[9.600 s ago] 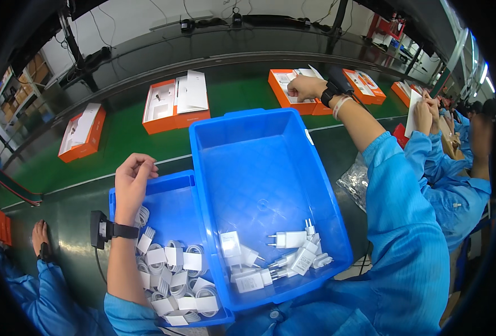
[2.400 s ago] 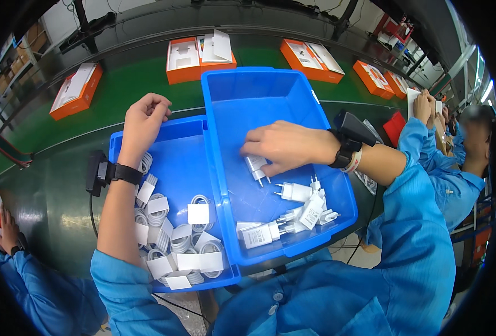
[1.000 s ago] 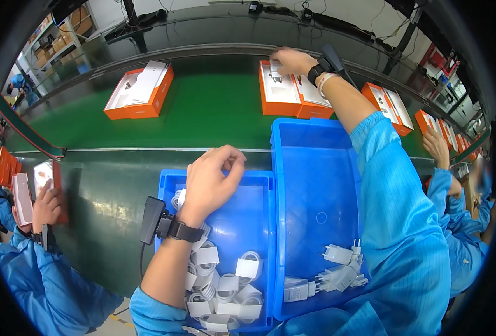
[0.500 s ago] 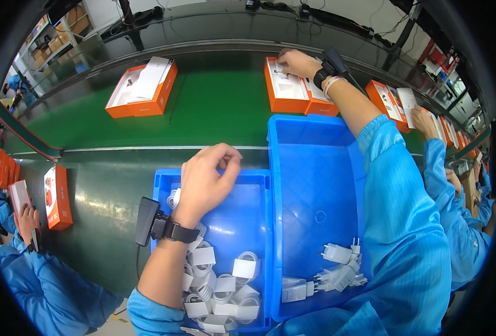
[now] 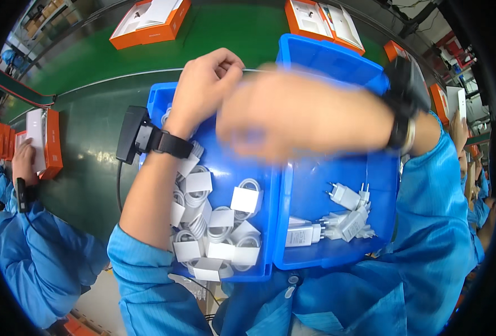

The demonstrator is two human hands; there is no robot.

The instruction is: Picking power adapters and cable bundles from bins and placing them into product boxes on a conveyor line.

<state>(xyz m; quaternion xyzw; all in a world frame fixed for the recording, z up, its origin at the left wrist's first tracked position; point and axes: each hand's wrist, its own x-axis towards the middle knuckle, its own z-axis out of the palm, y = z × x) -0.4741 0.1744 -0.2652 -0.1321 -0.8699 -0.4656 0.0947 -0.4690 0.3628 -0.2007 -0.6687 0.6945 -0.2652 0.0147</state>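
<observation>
Above the far end of the left blue bin (image 5: 219, 176), my left hand (image 5: 206, 84) is closed with its fingers curled in; whatever they may hold is hidden. My right hand (image 5: 256, 115), smeared by motion, crosses over both bins close beside the left hand, so its fingers cannot be read. White coiled cables (image 5: 220, 224) with paper bands lie in the left bin, mostly toward its near end. In the right blue bin (image 5: 315, 179), several white plug chargers (image 5: 346, 218) sit in a pile near the front.
Open orange boxes (image 5: 152, 36) with white inserts stand on the green conveyor (image 5: 220, 33) beyond the bins. Another person's hand (image 5: 24, 162) touches a white box part beside an orange box (image 5: 52, 145) at the left. A co-worker's hand (image 5: 458, 131) shows at the far right.
My right hand has come back from the orange box on the conveyor to over the bins, beside my left hand. The whole view has tilted downward, and my left hand stays curled.
</observation>
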